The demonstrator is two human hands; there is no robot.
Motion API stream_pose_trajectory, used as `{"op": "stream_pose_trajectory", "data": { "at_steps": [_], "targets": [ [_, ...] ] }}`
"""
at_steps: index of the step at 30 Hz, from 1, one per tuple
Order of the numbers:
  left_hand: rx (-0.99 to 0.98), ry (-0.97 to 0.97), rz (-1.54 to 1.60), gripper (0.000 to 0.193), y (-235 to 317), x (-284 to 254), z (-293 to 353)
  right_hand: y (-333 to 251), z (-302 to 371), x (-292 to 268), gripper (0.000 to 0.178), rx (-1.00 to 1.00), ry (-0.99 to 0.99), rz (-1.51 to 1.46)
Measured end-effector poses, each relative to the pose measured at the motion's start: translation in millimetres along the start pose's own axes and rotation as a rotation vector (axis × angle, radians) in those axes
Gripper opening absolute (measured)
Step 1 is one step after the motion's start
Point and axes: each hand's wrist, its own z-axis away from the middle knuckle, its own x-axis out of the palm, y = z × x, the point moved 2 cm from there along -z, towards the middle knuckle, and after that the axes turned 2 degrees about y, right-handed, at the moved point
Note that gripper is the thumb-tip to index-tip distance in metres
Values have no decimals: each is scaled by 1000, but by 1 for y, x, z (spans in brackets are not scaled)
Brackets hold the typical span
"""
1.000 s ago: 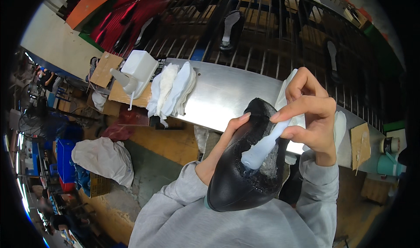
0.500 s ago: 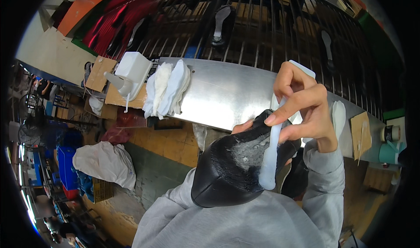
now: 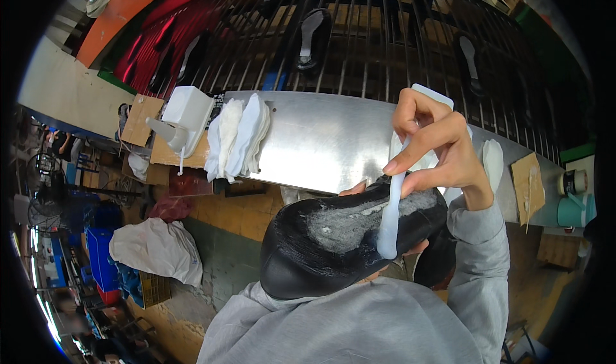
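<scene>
A black shoe upper [image 3: 289, 248], its underside facing up with a roughened grey patch along the middle, lies tilted in front of my chest. My left hand [image 3: 354, 189] grips it from beneath and behind; only some fingertips show round its edges, and the rest is hidden. Between the thumb and fingers of my right hand [image 3: 443, 149] is a slim whitish brush [image 3: 389, 226], pointing down. Its wide end touches the shoe's underside along the edge nearest me. A second dark shoe [image 3: 435, 261] is partly hidden behind the first, below my right wrist.
Ahead runs a rack of metal bars [image 3: 359, 62] bearing several dark shoes. On the metal bench [image 3: 308, 139] stand a white nozzled container [image 3: 188, 110], stacked white pads [image 3: 239, 136], cardboard [image 3: 527, 184] and a teal mug [image 3: 571, 211]. A white sack [image 3: 157, 248] sits at left.
The shoe has turned in my left hand, so more of its underside's length shows and its toe lies farther left. The brush end has moved slightly up and along the near edge.
</scene>
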Motion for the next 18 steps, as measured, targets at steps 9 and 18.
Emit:
{"op": "stream_pose_trajectory", "data": {
  "at_steps": [9, 18],
  "targets": [
    [-25, 11, -74, 80, -7, 3, -4, -21, -12, 11, 31, -8, 40, 0],
    [106, 5, -748, 90, 21, 22, 1, -6, 46, -24, 35, 161, 184, 124]
  ]
}}
